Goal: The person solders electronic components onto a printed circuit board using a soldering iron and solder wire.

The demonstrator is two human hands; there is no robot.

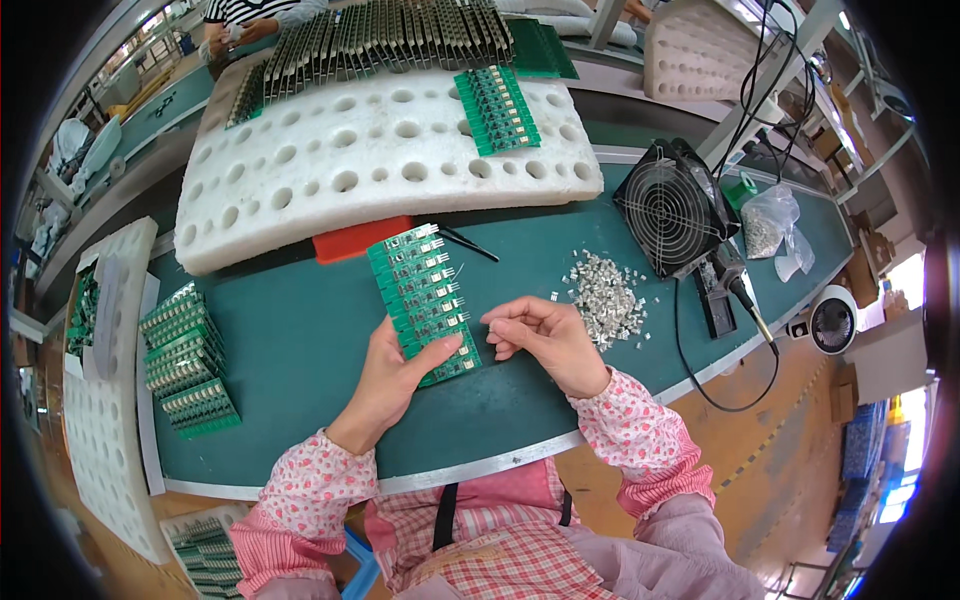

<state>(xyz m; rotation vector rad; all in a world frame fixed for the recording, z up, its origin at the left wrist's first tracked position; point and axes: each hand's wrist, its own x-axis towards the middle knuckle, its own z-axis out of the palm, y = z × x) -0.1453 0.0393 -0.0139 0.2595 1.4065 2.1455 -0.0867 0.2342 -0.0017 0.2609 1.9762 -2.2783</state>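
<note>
My left hand (pixel 388 378) grips the lower end of a green circuit board panel (pixel 418 285), thumb on top, above the green work table. The panel slants up and away, with a row of white connectors and thin metal pins along its right side. Just right of its lower end, my right hand (pixel 545 338) is closed, thumb and fingertips pinched together. Whatever may be between those fingertips is hidden or too small to name. A loose pile of small white connectors (pixel 606 300) lies beyond and to the right of that hand.
A white foam block (pixel 300 150) with holes carries rows of boards (pixel 390 40) and one panel (pixel 497 110). Stacked boards (pixel 185 355) stand at left. A black fan (pixel 672 205), soldering iron (pixel 752 305) and bag of parts (pixel 768 222) are right. A co-worker's hands (pixel 240 35) show far left.
</note>
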